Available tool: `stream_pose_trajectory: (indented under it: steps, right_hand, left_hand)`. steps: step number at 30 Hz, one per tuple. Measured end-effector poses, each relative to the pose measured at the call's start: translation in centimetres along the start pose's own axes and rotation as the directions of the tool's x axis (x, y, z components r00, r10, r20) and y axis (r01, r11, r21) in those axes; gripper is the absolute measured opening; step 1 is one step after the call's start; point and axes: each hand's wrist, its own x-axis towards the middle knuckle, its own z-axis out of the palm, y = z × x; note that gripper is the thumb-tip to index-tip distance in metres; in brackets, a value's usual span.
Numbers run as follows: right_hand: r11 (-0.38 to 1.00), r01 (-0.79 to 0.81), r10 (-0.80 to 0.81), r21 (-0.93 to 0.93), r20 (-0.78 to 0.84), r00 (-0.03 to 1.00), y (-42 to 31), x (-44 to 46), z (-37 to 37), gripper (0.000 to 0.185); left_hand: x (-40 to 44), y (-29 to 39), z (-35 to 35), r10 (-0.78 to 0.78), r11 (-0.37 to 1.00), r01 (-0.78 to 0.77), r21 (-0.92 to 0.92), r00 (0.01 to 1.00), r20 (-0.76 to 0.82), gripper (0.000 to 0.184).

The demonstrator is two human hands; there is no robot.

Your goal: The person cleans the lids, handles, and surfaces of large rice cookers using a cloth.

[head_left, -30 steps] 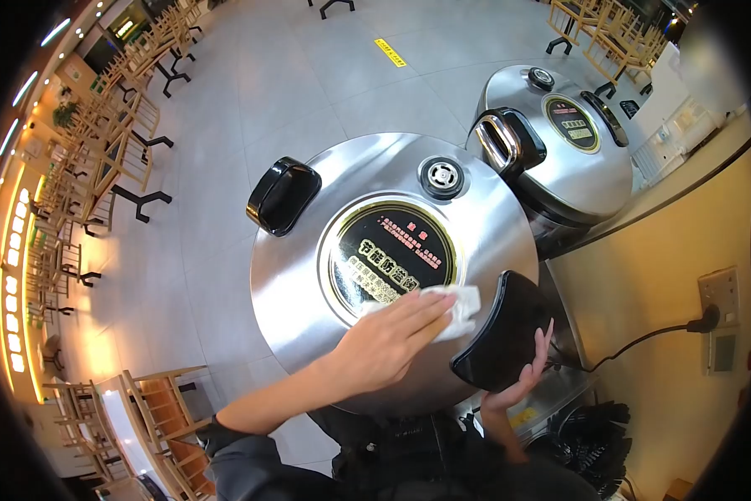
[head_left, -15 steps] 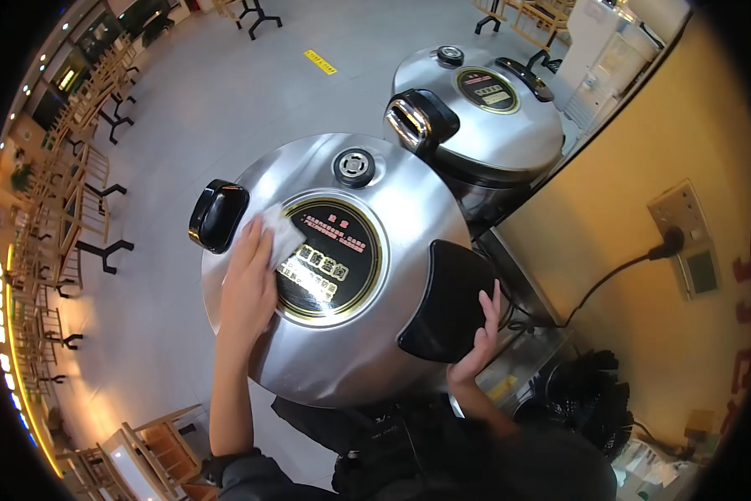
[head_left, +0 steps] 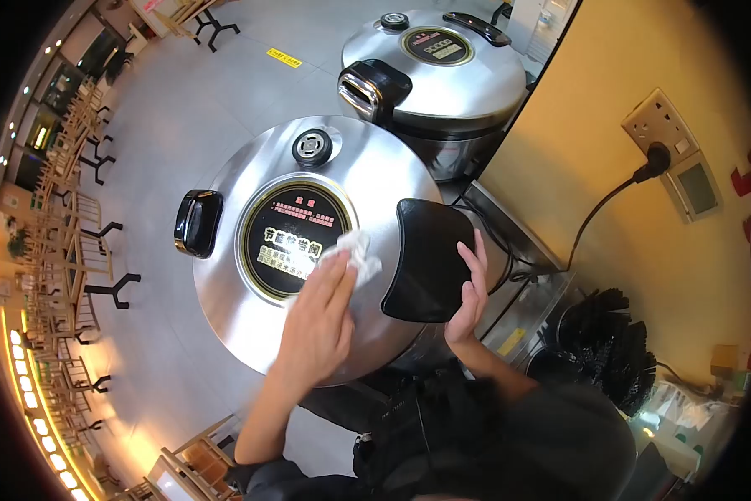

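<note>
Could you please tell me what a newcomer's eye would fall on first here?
Probably the big steel lid at centre, with its round black label. Next, the left hand with a white cloth at the label's edge, and the right hand against the black piece at the lid's right. A similar cooker stands beyond.

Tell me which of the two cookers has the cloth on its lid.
The nearer cooker: the left hand holds the cloth on its lid, at the round label's edge. The farther cooker has neither cloth nor hand on it.
</note>
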Motion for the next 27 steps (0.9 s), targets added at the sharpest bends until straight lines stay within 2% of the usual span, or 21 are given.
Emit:
stream_pose_trajectory:
  steps: [3, 7, 10, 13, 16, 19, 22, 23, 25, 27]
  right_hand:
    - [1.0, -0.02, 0.02, -0.011, 0.015, 1.0, 0.1, 0.0, -0.2, 0.057]
    - [0.999, -0.034, 0.034, -0.022, 0.011, 0.999, 0.1, 0.0, -0.2, 0.056]
    - [0.999, -0.029, 0.03, -0.033, 0.027, 0.999, 0.2, 0.0, -0.6, 0.056]
    - [0.999, 0.004, -0.003, -0.047, 0.025, 1.0, 0.2, 0.1, -0.4, 0.053]
    - [0.999, -0.002, 0.003, -0.036, 0.027, 1.0, 0.2, 0.0, -0.4, 0.053]
    - [0.999, 0.011, -0.01, -0.042, 0.027, 1.0, 0.4, -0.1, -0.4, 0.053]
    - [0.999, -0.03, 0.031, -0.031, 0.027, 0.999, 0.3, -0.1, -0.3, 0.056]
    - [0.999, -0.026, 0.027, -0.026, 0.022, 0.999, 0.3, 0.0, -0.3, 0.056]
    - [0.999, -0.033, 0.033, -0.023, 0.012, 0.999, 0.2, -0.2, -0.2, 0.057]
    - [1.0, 0.006, -0.006, -0.017, -0.006, 1.0, 0.3, -0.1, -0.1, 0.053]
  left_hand:
    - [-3.0, 1.4, 0.0, -0.046, 0.999, 0.047, -0.016, 0.999, 0.024, 0.059]
    - [-6.1, 0.6, 0.1, -0.153, 0.986, 0.15, -0.067, 0.987, -0.043, 0.06]
    - [-7.1, -0.8, 0.1, -0.234, 0.969, 0.244, 0.039, 0.957, -0.17, 0.057]
    - [-7.0, -3.0, -0.8, -0.309, 0.925, 0.348, 0.153, 0.922, -0.232, 0.05]
    - [-5.4, -6.7, -1.4, -0.351, 0.897, 0.402, 0.184, 0.9, -0.258, 0.046]
    - [-1.2, -7.7, -1.8, -0.37, 0.885, 0.412, 0.218, 0.905, -0.207, 0.048]
    - [2.7, -6.2, -0.6, -0.337, 0.91, 0.38, 0.165, 0.91, -0.241, 0.055]
    - [3.4, -6.4, 0.3, -0.309, 0.886, 0.375, 0.274, 0.916, -0.255, 0.057]
    - [3.8, -5.7, 0.7, -0.235, 0.901, 0.309, 0.306, 0.938, -0.256, 0.059]
    - [3.3, -5.1, 0.7, -0.227, 0.927, 0.284, 0.244, 0.945, -0.237, 0.059]
